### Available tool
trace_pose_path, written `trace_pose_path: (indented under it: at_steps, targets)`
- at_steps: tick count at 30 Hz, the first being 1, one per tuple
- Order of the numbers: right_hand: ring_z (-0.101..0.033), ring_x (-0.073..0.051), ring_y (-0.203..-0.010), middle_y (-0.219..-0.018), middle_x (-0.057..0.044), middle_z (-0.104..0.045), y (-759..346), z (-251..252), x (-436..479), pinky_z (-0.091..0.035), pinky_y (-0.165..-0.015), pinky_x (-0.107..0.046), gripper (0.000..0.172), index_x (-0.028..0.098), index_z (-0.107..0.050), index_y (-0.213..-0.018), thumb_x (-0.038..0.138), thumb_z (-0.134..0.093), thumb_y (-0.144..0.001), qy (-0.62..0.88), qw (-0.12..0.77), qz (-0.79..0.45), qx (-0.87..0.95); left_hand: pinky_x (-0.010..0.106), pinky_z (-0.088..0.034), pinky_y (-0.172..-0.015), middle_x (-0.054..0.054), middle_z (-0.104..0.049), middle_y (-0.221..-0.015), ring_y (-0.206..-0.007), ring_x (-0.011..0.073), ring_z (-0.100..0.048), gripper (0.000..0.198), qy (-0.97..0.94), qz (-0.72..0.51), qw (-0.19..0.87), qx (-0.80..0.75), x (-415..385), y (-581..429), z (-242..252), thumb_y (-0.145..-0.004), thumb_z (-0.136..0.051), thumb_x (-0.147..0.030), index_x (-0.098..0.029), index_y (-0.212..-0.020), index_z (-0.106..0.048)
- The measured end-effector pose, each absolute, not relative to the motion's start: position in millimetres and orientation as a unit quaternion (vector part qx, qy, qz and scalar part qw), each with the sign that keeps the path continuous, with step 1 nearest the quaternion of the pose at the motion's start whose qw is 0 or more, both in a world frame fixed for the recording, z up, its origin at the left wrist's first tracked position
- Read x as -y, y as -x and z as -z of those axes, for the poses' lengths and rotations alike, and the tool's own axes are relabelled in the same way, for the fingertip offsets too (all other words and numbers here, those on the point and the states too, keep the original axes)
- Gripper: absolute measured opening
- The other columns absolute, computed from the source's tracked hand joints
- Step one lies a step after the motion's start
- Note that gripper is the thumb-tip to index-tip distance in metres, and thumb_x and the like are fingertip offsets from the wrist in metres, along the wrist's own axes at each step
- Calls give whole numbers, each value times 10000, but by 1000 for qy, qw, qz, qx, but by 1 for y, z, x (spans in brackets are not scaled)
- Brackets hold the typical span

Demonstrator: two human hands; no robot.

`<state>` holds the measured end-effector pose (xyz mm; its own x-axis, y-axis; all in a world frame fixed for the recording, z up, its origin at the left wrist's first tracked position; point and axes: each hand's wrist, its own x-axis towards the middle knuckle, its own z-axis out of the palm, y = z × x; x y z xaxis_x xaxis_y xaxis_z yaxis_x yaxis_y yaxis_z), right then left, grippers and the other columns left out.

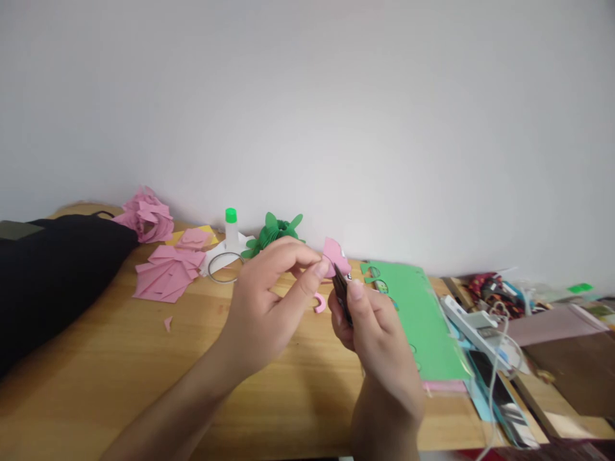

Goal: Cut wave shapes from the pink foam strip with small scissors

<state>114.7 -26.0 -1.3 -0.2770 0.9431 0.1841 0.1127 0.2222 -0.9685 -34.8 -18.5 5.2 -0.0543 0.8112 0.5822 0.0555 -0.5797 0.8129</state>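
Between the thumb and fingertips of my left hand [269,307] is a small piece of pink paper [337,255] with a curved outline, held up above the table. My right hand [377,330] is closed around what look like dark scissors [341,288]. Their tip points up and touches or overlaps the lower part of the paper. Most of the handles are hidden in my fingers. On the wood below lies a curled pink paper strip [319,303]. A small pink scrap [168,323] is farther left.
Folded pink paper pieces [168,275], a pink paper flower [147,218], a ring [225,267], a green-capped glue bottle [231,230] and a green paper form [276,234] stand left. Black fabric [62,275] covers the left edge. Green sheets [423,326], a power strip [473,333] and a phone [500,394] lie right.
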Motion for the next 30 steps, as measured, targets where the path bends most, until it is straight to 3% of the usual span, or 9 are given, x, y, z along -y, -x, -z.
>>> trace_pose_path:
  at_steps: [4, 13, 20, 30]
  targets:
    - [-231, -74, -427, -490, 69, -305, -115, 2, 26, -204, -387, -220, 503, 197, -439, -609, 526, -400, -988, 412, 439, -475, 641, 99, -414, -360, 11, -628, -770, -652, 79, -582, 158, -621, -637, 294, -350, 18, 35, -6, -882, -551, -120, -172, -746, -616]
    - [-220, -71, -426, -497, 72, -299, -115, 2, 26, -193, -380, -219, 500, 198, -430, -607, 531, -419, -979, 405, 444, -486, 634, 94, -429, -370, 9, -620, -769, -634, 71, -575, 157, -620, -636, 298, -350, 19, 34, -6, -888, -555, -140, -167, -745, -616]
    - [-225, -71, -424, -502, 71, -306, -114, 1, 28, -194, -379, -219, 489, 197, -446, -615, 523, -425, -979, 407, 443, -488, 632, 152, -541, -547, -5, -628, -762, -646, 69, -582, 161, -622, -631, 305, -349, 18, 35, -6, -897, -554, -142, -171, -749, -613]
    - [-218, -67, -415, -482, 76, -305, -115, 1, 28, -198, -380, -215, 498, 194, -441, -617, 524, -401, -988, 409, 439, -487, 635, 222, -533, -637, -22, -624, -749, -647, 82, -580, 180, -633, -627, 287, -351, 17, 35, -5, -902, -551, -141, -183, -737, -608]
